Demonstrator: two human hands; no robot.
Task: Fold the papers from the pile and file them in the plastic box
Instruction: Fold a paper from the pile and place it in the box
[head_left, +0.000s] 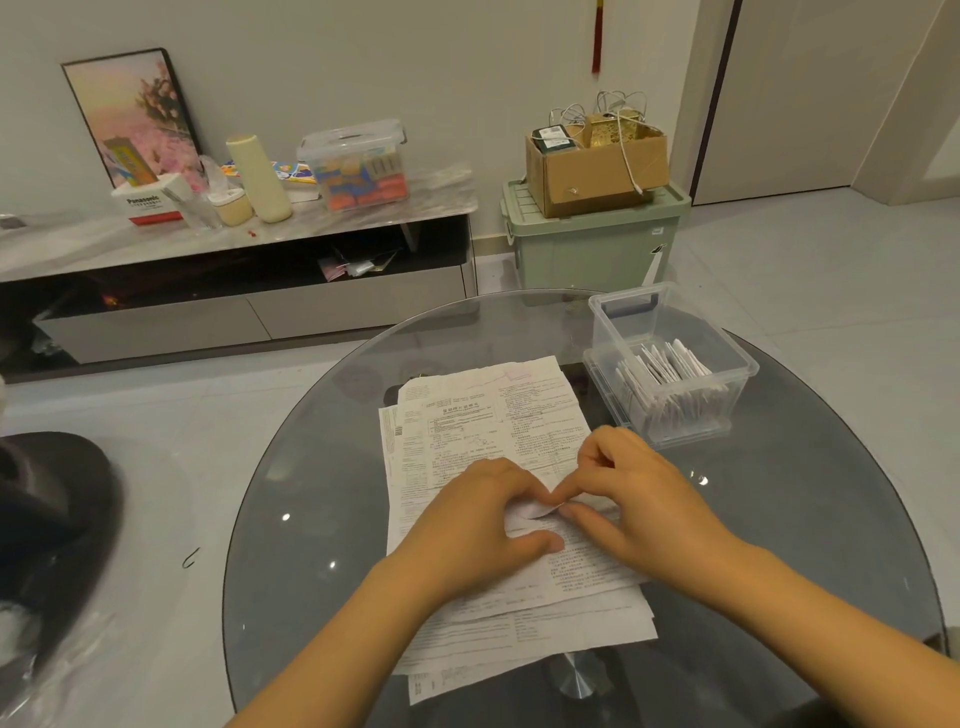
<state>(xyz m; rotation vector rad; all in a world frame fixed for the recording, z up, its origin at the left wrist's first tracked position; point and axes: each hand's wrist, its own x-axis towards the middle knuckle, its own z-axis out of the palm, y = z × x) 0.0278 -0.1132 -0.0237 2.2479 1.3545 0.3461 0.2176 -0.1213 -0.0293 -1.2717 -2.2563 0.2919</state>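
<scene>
A pile of printed papers (483, 431) lies in the middle of the round glass table (311, 467). On top of the pile, my left hand (478, 514) and my right hand (634, 499) meet over a small folded paper (535, 512). Both hands pinch it with curled fingers and cover most of it. A clear plastic box (670, 364) stands open at the table's back right, just beyond my right hand. Several folded papers (665, 374) stand upright inside it.
A green storage bin (592, 249) with a cardboard box (597, 166) on top stands behind the table. A low TV cabinet (234, 291) with bottles and a lidded clear container (358, 166) runs along the wall. A dark chair (47, 519) is at the left.
</scene>
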